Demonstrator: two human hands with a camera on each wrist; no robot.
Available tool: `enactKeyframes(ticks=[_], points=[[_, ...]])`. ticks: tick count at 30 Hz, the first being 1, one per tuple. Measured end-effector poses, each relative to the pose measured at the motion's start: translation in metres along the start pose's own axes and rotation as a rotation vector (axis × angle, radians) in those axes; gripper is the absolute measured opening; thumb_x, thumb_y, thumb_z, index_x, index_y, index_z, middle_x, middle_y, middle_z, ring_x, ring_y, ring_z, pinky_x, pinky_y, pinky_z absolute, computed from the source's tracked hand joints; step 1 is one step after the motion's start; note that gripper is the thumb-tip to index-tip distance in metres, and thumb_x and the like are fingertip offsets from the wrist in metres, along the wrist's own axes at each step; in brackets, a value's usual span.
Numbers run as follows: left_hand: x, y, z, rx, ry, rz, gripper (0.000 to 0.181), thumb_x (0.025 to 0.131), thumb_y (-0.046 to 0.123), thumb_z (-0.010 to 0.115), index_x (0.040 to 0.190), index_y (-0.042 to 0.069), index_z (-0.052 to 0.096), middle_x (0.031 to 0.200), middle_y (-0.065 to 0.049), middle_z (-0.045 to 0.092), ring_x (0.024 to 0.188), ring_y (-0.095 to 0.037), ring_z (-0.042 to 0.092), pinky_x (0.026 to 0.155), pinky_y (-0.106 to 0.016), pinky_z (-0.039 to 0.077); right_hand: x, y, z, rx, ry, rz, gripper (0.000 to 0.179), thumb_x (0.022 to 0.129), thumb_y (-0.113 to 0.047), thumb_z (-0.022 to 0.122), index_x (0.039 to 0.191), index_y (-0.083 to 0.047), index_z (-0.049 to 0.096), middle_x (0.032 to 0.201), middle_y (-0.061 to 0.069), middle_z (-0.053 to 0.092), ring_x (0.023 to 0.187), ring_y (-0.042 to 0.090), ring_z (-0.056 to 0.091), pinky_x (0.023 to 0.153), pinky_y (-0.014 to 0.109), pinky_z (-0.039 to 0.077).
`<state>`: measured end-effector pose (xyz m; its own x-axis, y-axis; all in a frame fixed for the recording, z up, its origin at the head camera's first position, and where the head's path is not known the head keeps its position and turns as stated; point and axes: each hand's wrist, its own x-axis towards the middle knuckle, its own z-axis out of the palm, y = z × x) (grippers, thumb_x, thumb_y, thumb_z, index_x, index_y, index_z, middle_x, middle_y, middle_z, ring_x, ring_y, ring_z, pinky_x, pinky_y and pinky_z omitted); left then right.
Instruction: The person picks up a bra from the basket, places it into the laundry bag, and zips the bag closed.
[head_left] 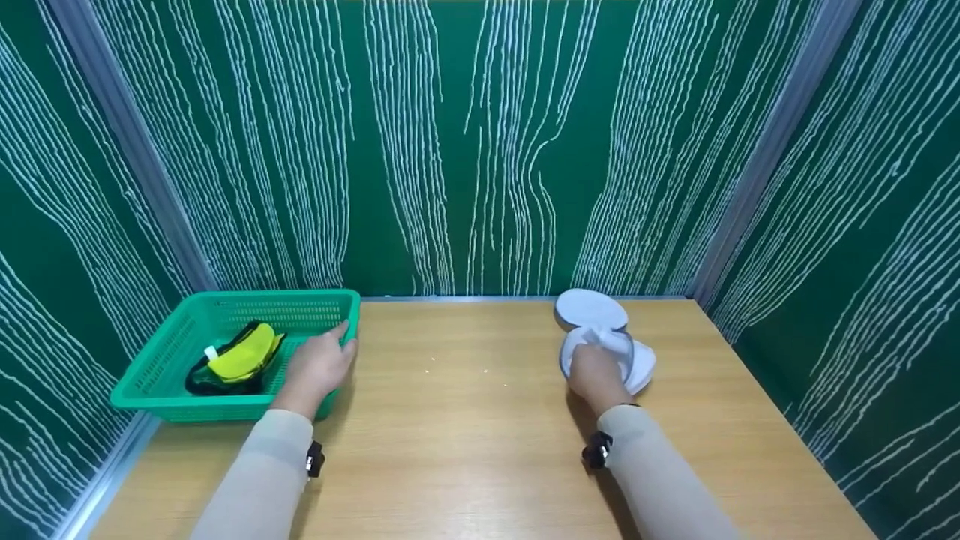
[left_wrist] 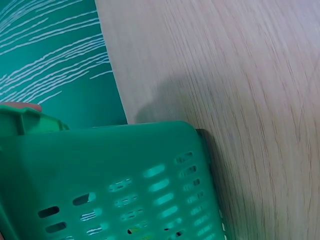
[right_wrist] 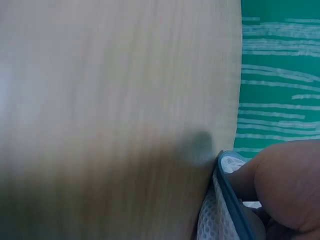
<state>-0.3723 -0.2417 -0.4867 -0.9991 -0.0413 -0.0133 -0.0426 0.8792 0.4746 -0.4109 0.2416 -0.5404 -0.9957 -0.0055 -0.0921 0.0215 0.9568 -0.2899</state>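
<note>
My left hand (head_left: pixel 319 361) grips the right rim of a green plastic basket (head_left: pixel 217 411); in the left wrist view a fingertip (left_wrist: pixel 25 105) shows over the edge of the perforated basket wall (left_wrist: pixel 100 155). A yellow and black soft item (head_left: pixel 246 354) with a white tag lies inside. At the right, my right hand (head_left: pixel 598 373) reaches into a white slipper-like piece (head_left: pixel 574 341) and holds it. The right wrist view shows its mesh lining (right_wrist: pixel 209 220) and grey piping (right_wrist: pixel 228 192) beside the curled fingers (right_wrist: pixel 290 180). Part of the piece is hidden by the hand.
A white oval piece (head_left: pixel 591 308) lies behind the right hand near the back edge, and another white part (head_left: pixel 643 366) shows at its right. Small white specks lie mid-table on the wooden table (head_left: pixel 450 450). Green walls (head_left: pixel 480 150) with white streaks enclose the back and sides.
</note>
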Motion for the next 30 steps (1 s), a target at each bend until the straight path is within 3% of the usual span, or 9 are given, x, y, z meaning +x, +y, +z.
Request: enactKeyframes(ticks=[4, 7, 13, 19, 24, 30], points=[[0.001, 0.001, 0.001, 0.008, 0.016, 0.01, 0.064, 0.122, 0.043, 0.044, 0.177, 0.011, 0.039, 0.152, -0.029, 0.069, 0.12, -0.042, 0.073, 0.107, -0.063, 0.06, -0.004, -0.018, 0.008, -0.053, 0.102, -0.076, 0.007, 0.099, -0.004, 0.074, 0.104, 0.001, 0.073, 0.097, 0.018, 0.076, 0.091, 0.036, 0.073, 0.087, 0.054, 0.063], [0.001, 0.001, 0.001, 0.014, 0.028, 0.014, 0.063, 0.121, 0.042, 0.044, 0.176, 0.01, 0.041, 0.135, -0.029, 0.075, 0.112, -0.041, 0.075, 0.099, -0.061, 0.062, -0.006, -0.033, 0.015, -0.098, 0.151, -0.13, 0.004, 0.096, -0.004, 0.075, 0.097, 0.0, 0.073, 0.096, 0.021, 0.078, 0.091, 0.037, 0.076, 0.085, 0.056, 0.065], [0.001, 0.0, 0.001, 0.018, 0.025, 0.012, 0.063, 0.122, 0.042, 0.044, 0.177, 0.011, 0.039, 0.153, -0.03, 0.068, 0.118, -0.042, 0.073, 0.102, -0.061, 0.061, -0.011, -0.065, 0.026, -0.129, 0.109, -0.152, 0.005, 0.102, -0.005, 0.072, 0.103, -0.001, 0.073, 0.096, 0.019, 0.077, 0.09, 0.033, 0.075, 0.086, 0.053, 0.066], [0.001, 0.001, -0.001, 0.015, 0.015, 0.009, 0.064, 0.122, 0.043, 0.044, 0.177, 0.012, 0.038, 0.138, -0.03, 0.074, 0.105, -0.038, 0.074, 0.093, -0.057, 0.062, -0.02, -0.095, 0.036, -0.194, 0.145, -0.205, 0.009, 0.103, -0.007, 0.072, 0.097, -0.001, 0.075, 0.088, 0.016, 0.077, 0.081, 0.029, 0.073, 0.08, 0.05, 0.066], [0.001, 0.001, -0.002, 0.014, 0.011, 0.012, 0.064, 0.122, 0.043, 0.044, 0.177, 0.012, 0.038, 0.157, -0.03, 0.065, 0.113, -0.04, 0.072, 0.099, -0.059, 0.06, -0.028, -0.113, 0.043, -0.244, 0.178, -0.251, 0.01, 0.101, -0.006, 0.073, 0.092, -0.002, 0.075, 0.086, 0.016, 0.077, 0.077, 0.03, 0.074, 0.073, 0.049, 0.066], [0.001, 0.0, -0.001, 0.005, 0.0, 0.005, 0.064, 0.122, 0.042, 0.043, 0.178, 0.012, 0.036, 0.163, -0.03, 0.06, 0.118, -0.042, 0.071, 0.103, -0.063, 0.059, -0.034, -0.127, 0.046, -0.247, 0.167, -0.302, 0.011, 0.1, -0.006, 0.074, 0.09, -0.002, 0.073, 0.085, 0.015, 0.077, 0.078, 0.031, 0.076, 0.073, 0.048, 0.067]])
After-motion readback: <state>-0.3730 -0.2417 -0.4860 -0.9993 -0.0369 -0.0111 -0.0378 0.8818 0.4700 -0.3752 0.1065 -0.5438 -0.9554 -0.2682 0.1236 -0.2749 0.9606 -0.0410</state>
